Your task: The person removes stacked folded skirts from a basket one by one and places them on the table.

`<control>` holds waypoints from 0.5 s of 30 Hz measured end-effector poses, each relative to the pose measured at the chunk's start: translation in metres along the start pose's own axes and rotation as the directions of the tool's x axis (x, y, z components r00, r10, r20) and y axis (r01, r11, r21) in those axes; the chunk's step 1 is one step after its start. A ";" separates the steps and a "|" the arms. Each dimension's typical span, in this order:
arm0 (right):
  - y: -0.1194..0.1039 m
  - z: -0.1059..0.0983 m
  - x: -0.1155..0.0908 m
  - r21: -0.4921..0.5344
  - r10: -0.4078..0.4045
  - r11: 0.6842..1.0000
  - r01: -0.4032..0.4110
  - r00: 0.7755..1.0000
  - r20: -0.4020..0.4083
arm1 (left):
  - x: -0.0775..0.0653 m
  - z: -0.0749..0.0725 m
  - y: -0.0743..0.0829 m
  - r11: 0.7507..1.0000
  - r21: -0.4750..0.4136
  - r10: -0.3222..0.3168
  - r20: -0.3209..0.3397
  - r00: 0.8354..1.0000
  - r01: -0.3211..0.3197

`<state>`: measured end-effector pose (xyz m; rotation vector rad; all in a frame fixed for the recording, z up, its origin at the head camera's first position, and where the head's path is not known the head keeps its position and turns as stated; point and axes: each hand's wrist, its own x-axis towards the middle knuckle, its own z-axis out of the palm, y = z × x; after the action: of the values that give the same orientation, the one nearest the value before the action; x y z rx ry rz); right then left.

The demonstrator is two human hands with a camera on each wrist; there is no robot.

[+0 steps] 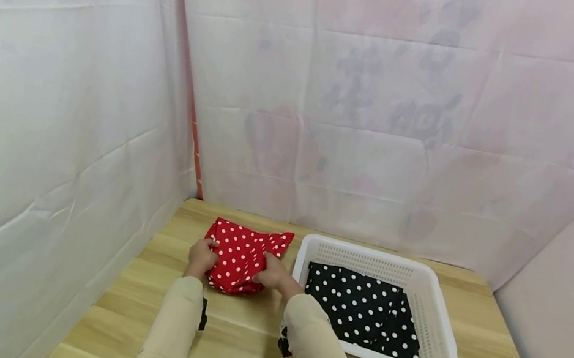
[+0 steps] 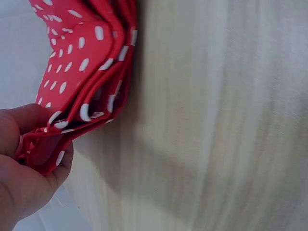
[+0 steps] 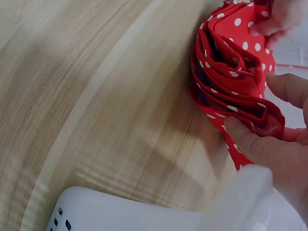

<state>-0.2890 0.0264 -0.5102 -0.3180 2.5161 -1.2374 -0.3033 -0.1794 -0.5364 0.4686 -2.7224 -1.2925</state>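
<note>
A red cloth with white polka dots, folded in several layers, is on the wooden table at the left of the head view. My left hand grips its left side; in the left wrist view the thumb and fingers pinch the layered edge. On the opposite side, my right hand holds the cloth between thumb and fingers, as the right wrist view shows. The stacked folds face the wrist cameras and sag between the hands. What kind of item the cloth is, I cannot tell.
A white plastic basket with perforated walls stands right of the red cloth, close to my right forearm. Inside it lies a black cloth with white dots. Pale sheets hang around the wooden table at the back and both sides.
</note>
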 end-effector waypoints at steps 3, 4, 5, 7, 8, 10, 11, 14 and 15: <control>0.000 -0.004 0.000 -0.015 0.015 1.000 -0.016 0.999 -0.046 | -0.004 0.001 -0.001 1.000 -0.025 -0.014 -0.016 1.000 0.013; 0.000 -0.005 -0.001 -0.024 0.029 0.999 -0.031 0.998 -0.062 | -0.005 0.002 -0.002 1.000 -0.027 -0.012 -0.020 1.000 0.012; 0.001 -0.006 -0.001 -0.033 0.046 0.998 -0.049 0.996 -0.075 | -0.007 0.003 -0.002 0.999 -0.030 -0.012 -0.025 1.000 0.012; 0.000 -0.007 -0.002 -0.055 0.069 0.996 -0.075 0.993 -0.098 | -0.009 0.004 -0.003 0.999 -0.032 -0.011 -0.037 0.999 0.010; 0.000 -0.007 -0.003 -0.065 0.076 0.994 -0.083 0.991 -0.111 | -0.010 0.003 -0.003 1.000 -0.027 -0.010 -0.045 0.999 0.009; -0.003 -0.007 -0.004 -0.082 0.083 0.992 -0.094 0.988 -0.129 | -0.011 0.001 0.000 1.000 -0.018 -0.019 -0.066 0.998 0.018; -0.004 -0.007 -0.005 -0.083 0.079 0.992 -0.090 0.988 -0.134 | -0.011 -0.001 0.002 1.000 -0.016 -0.026 -0.077 0.997 0.025; -0.009 -0.007 -0.008 -0.062 0.079 0.994 -0.088 0.988 -0.131 | -0.012 -0.005 0.007 0.998 -0.015 -0.061 -0.087 0.994 0.060; -0.010 -0.006 -0.010 -0.053 0.082 0.995 -0.090 0.989 -0.124 | -0.012 -0.006 0.008 0.997 -0.018 -0.072 -0.084 0.994 0.071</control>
<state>-0.2819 0.0284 -0.4973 -0.1493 2.6429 -1.1857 -0.2924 -0.1749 -0.5259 0.6096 -2.6476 -1.2779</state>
